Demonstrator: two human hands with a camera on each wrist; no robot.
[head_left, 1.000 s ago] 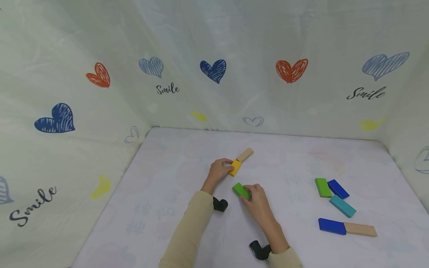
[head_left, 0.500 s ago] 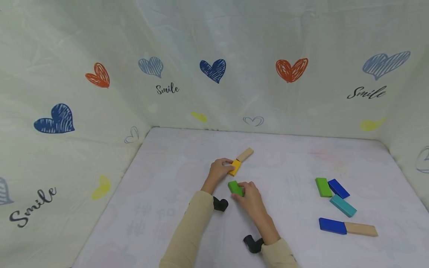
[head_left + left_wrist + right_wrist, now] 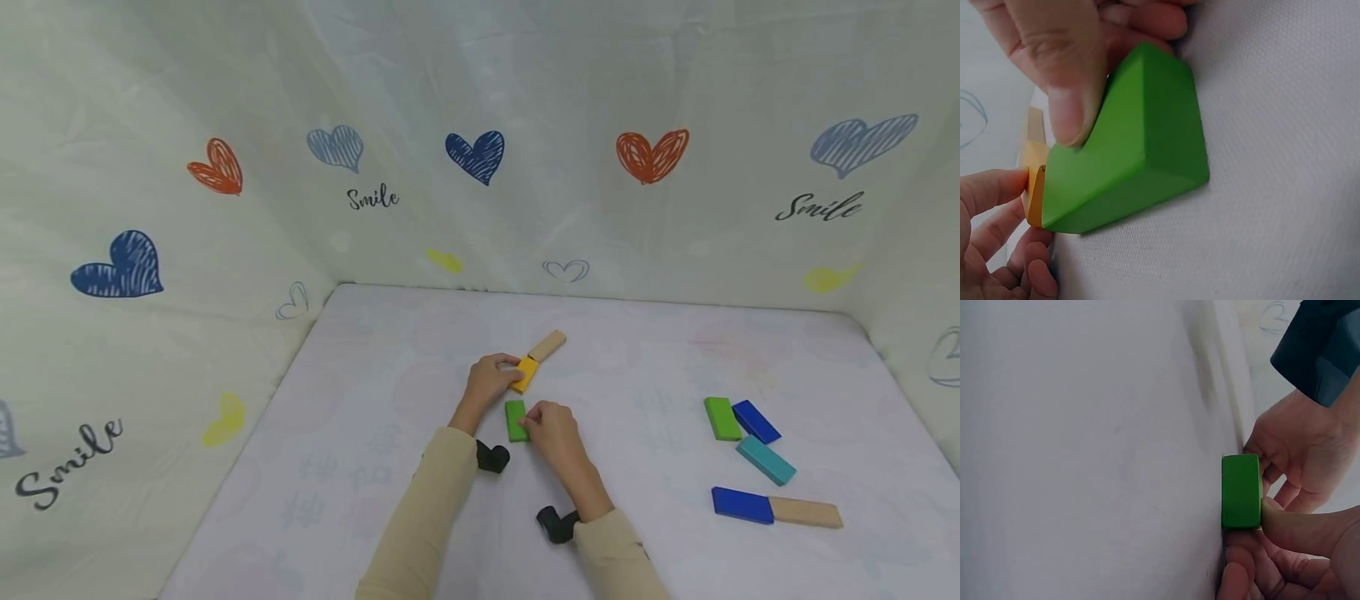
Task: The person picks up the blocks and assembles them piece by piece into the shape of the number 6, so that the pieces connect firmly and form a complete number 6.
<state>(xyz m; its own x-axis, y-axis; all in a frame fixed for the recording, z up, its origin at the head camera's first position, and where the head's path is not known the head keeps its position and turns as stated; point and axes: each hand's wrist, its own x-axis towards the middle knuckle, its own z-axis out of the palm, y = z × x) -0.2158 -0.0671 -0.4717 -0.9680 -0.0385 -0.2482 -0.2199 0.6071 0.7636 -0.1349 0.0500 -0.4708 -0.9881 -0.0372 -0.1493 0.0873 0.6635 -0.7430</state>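
Observation:
A yellow block (image 3: 525, 375) lies end to end with a natural wood block (image 3: 548, 345) at mid-table. My left hand (image 3: 490, 382) pinches the yellow block between thumb and fingers, as the left wrist view also shows. Nearer to me, a green block (image 3: 517, 421) is pinched at its right side by my right hand (image 3: 555, 431). In the left wrist view, the right thumb presses on the green block (image 3: 1129, 137), which partly hides the yellow block (image 3: 1036, 187). The right wrist view shows the green block (image 3: 1241, 491) end-on, low against the table.
To the right lie a second green block (image 3: 722, 418), a blue block (image 3: 756, 422) and a teal block (image 3: 766, 460). Closer to me, another blue block (image 3: 742, 505) adjoins a natural wood block (image 3: 806, 512). White printed sheeting (image 3: 525, 225) rises behind the table.
My right hand has moved left and slightly away from me with the green block, turning it from slanted to nearly straight ahead. My left hand stays on the yellow block.

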